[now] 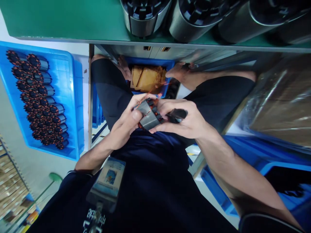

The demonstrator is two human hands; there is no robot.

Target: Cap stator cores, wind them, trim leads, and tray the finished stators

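Observation:
A metal motor core [148,116] with orange-red wire at its ends is tilted in front of my lap. My left hand [130,118] is closed round its left side, the thumb pressed on the grey metal face. At the core's right end my right hand [186,119] is closed on a black-handled tool [178,115], whose tip is hidden among fingers and windings. Thin orange wires stick up above the core, blurred.
A blue tray [73,106] on the left holds several wound cores [42,97]. Large metal cylinders [143,24] stand on the green bench [65,19] ahead. Below it, a blue bin [150,61] holds yellowish material. Blue crates [269,165] and a plastic-wrapped brown box [284,106] are at right.

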